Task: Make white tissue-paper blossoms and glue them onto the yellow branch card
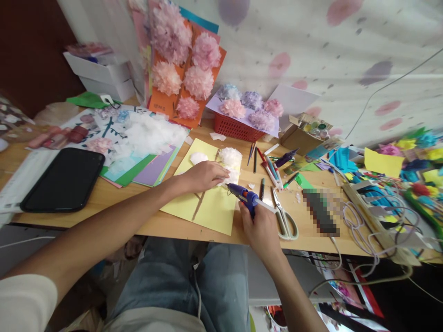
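Note:
A yellow sheet of card (216,216) with a drawn brown stem lies at the table's front edge. White tissue-paper flowers sit on it: a fluffy one (230,157) at the top right and a flatter white piece (199,158) at the upper left. My left hand (207,176) reaches across the card, fingers together and closed at a lower white tissue piece (233,175). In my right hand (261,228) is a blue hot glue gun (247,196) with a white glue stick in its back. Its nozzle points left, just below my left fingertips.
Scissors (284,216) and several pens (272,170) lie right of the card. A black tablet (64,180) rests at left. Behind stand a red basket (238,129) and orange card (204,50) with tissue flowers. Cables and a power strip (370,212) occupy the right.

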Tool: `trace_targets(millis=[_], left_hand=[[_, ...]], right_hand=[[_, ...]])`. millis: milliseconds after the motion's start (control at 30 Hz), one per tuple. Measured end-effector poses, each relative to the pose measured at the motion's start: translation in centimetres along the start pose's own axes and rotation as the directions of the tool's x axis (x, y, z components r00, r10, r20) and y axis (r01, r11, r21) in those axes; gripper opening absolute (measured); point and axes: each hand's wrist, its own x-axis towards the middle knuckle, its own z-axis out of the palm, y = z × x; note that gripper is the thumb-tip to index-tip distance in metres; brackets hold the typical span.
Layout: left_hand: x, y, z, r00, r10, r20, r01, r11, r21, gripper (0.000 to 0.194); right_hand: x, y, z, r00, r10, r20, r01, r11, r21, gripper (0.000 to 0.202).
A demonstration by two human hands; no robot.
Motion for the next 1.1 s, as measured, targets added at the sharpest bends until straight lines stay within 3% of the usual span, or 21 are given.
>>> trace_targets(millis=[1100], left_hand=[[0.02,0.15,-0.18,1.000,0.016,-0.011,-0.016,1.000,-0.025,0.024]], right_hand=[[-0.52,0.46,0.50,1.000,-0.015,-0.013,0.015,1.000,-0.018,0.028]])
